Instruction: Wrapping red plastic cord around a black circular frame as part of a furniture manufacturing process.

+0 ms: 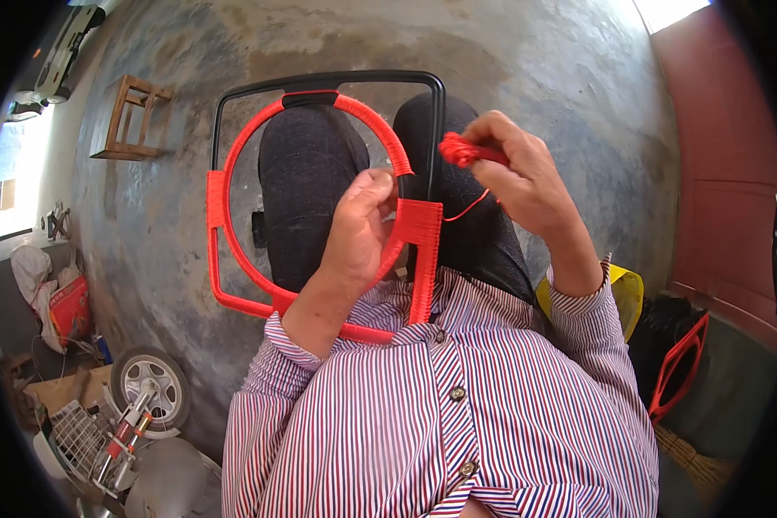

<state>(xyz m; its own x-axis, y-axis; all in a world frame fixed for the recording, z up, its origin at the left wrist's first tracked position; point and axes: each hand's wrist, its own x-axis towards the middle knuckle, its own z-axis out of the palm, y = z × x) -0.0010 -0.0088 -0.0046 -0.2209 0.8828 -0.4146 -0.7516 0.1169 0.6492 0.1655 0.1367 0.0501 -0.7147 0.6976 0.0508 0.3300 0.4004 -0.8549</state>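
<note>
A rounded rectangular black frame (345, 78) with a ring inside it rests across my lap. Tight red cord wrapping (421, 223) covers most of the ring and the frame's lower part; bare black shows at the ring's top and on its right side. My left hand (354, 233) reaches through the ring and is closed on its right side, beside the bare stretch; some of its fingers are hidden. To the right of the frame, my right hand (527, 177) grips a bundle of red cord (466, 152). A thin strand hangs in a curve between that hand and the wrapped side.
A small wooden stool (128, 121) lies tipped at far left. At lower left stands a wheeled vehicle with a spoked wheel (151, 387) and wire basket (78, 427). A yellow bag (626, 298), another red-edged frame (686, 363) and a straw broom (695, 457) are at right.
</note>
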